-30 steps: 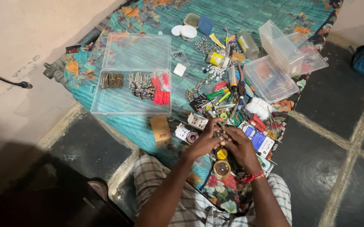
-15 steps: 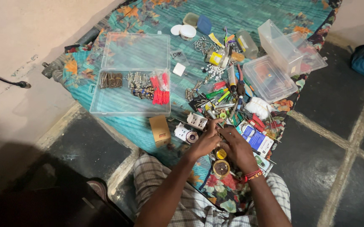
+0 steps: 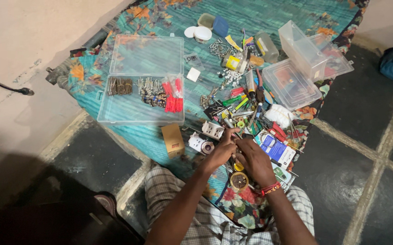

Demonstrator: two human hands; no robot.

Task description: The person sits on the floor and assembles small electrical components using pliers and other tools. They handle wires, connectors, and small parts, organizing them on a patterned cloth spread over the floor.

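Low in the centre of the frame, the left hand (image 3: 221, 152) and the right hand (image 3: 255, 161) meet fingertip to fingertip, pinching something too small to make out; whether either hand truly clamps it cannot be told. Just below them lies a small round tin (image 3: 239, 181), lid off, with dark bits inside. By the look of it, the step in hand is fiddly fingertip work on a tiny part, and any next move calls for a steady, fine pinch. Just left of the hands sit a white plastic socket piece (image 3: 213, 130) and a small brown cardboard box (image 3: 173, 139). Right of them lies a flat blue and white packet (image 3: 274, 147). Above, a jumble of screwdrivers (image 3: 246, 106) with bright plastic handles spreads over a teal floral cloth (image 3: 269, 18). At upper left, a clear hinged plastic organiser case (image 3: 144, 84) lies open, holding metal screws and red plastic wall plugs (image 3: 173, 94). At upper right stand empty clear plastic tubs (image 3: 303, 59). Dark stone floor tiles (image 3: 364, 136) surround the cloth.
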